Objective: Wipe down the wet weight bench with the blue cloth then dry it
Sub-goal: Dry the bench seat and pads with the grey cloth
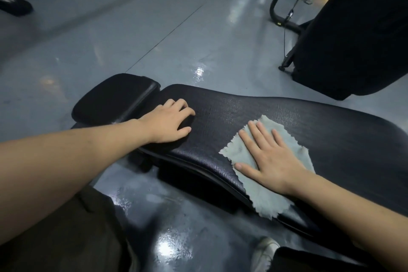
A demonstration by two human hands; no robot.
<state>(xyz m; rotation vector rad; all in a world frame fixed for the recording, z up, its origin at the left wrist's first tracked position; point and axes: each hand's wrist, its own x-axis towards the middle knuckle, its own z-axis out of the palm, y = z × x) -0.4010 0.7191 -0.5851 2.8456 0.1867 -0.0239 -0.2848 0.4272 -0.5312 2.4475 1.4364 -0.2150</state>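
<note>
I am pressing my right hand (268,161), fingers spread flat, on the blue cloth (265,194), while my left hand (169,122) is cupping the bench (242,108) edge. Wiping looks midway to me; drying is waiting.

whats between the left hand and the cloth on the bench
Only bare black bench pad, seen in the head view, lies between the left hand and the cloth.

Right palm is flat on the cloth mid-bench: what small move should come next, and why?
Probably slide the right hand and the blue cloth along the bench pad toward the left hand. The cloth lies spread under the flat palm, part of it hanging over the near edge, and the bare textured stretch between the hands looks unwiped. The left hand rests at the pad's narrow end, bracing.
</note>
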